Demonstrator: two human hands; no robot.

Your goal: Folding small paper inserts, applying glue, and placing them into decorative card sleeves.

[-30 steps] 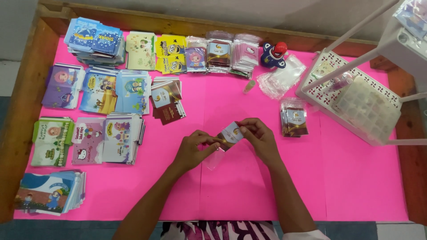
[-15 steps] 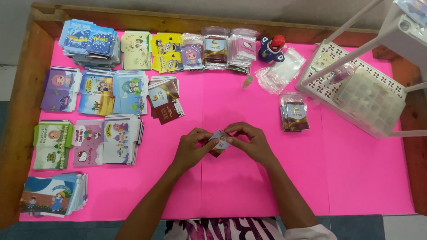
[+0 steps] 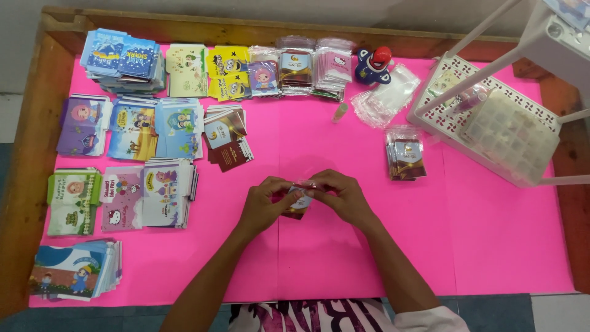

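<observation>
My left hand (image 3: 265,206) and my right hand (image 3: 339,195) meet over the middle of the pink table cover (image 3: 491,246). Together they pinch a small brown card in a clear plastic sleeve (image 3: 299,203), mostly hidden by my fingers. A stack of similar sleeved brown cards (image 3: 405,160) lies to the right of my hands. Loose brown cards (image 3: 227,136) sit to the upper left.
Piles of colourful printed cards (image 3: 126,190) fill the left side and the back row. Empty clear sleeves (image 3: 390,95) and a blue and red toy figure (image 3: 373,64) lie at the back. A white plastic rack (image 3: 491,123) stands at the right. A wooden rim (image 3: 31,154) frames the table.
My hands have drawn slightly nearer to me and closed more tightly over the card, which showed more openly a second ago.
</observation>
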